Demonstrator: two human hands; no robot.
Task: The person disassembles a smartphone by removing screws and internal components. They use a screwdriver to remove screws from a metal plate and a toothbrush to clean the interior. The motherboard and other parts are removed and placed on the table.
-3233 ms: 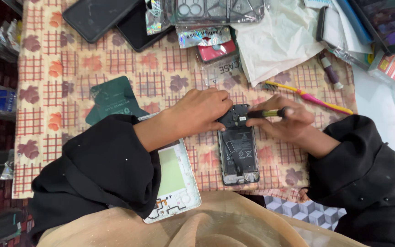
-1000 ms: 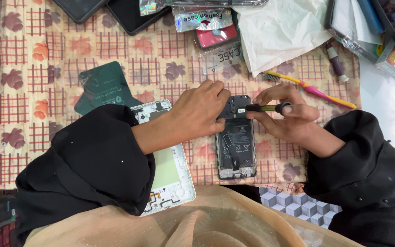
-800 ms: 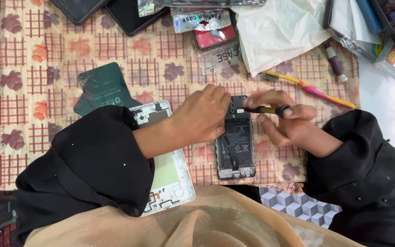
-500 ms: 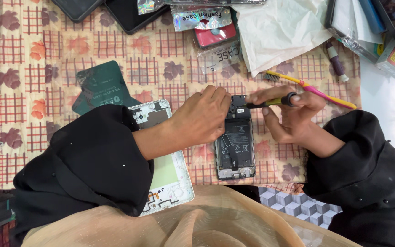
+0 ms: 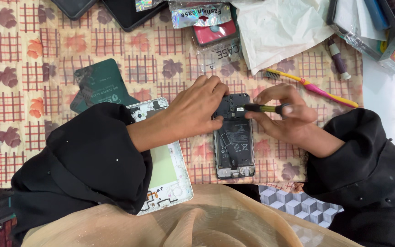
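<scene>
An opened phone (image 5: 234, 148) with its back cover off lies on the patterned tablecloth (image 5: 46, 45), its battery and boards showing. My left hand (image 5: 197, 110) presses on the phone's upper left edge and steadies it. My right hand (image 5: 282, 116) pinches a small screwdriver (image 5: 264, 108) with a yellow-green and black handle. The tip touches the phone's upper part. Both sleeves are black.
A white phone frame (image 5: 168, 176) lies under my left forearm, a dark green packet (image 5: 99, 84) beyond it. A yellow and pink toothbrush (image 5: 312, 87), a marker (image 5: 339, 59), white paper (image 5: 280, 27), packaged cases (image 5: 211, 27) and dark tablets (image 5: 129, 11) sit farther back.
My right hand lifted the screwdriver slightly toward the toothbrush half a second ago, then brought its tip back onto the phone's upper part. My left hand stayed on the phone.
</scene>
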